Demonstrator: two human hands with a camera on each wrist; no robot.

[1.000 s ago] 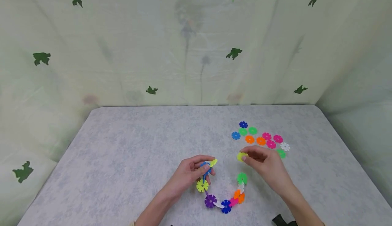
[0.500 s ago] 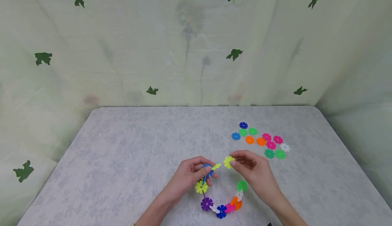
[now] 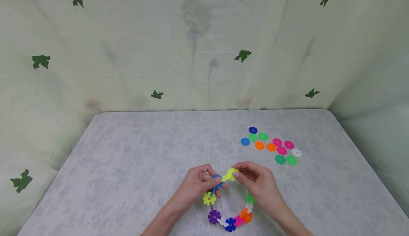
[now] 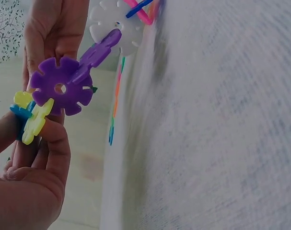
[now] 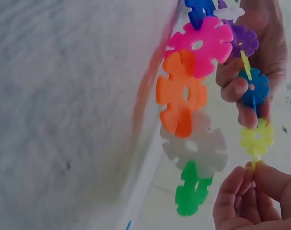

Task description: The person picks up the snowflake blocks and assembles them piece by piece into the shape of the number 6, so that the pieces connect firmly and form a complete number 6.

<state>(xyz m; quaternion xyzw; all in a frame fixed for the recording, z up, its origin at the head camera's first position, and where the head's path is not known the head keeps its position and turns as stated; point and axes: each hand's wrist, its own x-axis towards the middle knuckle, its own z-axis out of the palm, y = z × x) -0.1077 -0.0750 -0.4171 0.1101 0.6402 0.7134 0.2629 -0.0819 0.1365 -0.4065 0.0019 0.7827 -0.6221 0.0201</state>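
My left hand pinches a blue slotted snowflake disc near one end of a chain of interlocking plastic discs. From the blue one, the chain curves down through a yellow disc, a purple disc, a dark blue disc and an orange disc to a green disc. Between thumb and fingertips, my right hand pinches another yellow disc, edge-on in the right wrist view. It meets the yellow end disc beside the blue one.
Loose discs lie at the table's right rear, among them a dark blue disc, a pink disc, a white disc and a teal disc. Behind the grey table hangs a pale curtain with leaf prints.
My right hand has brought its yellow disc leftward from near the loose discs to the yellow disc at the chain's end. My left hand has stayed nearly in place, gripping the chain.
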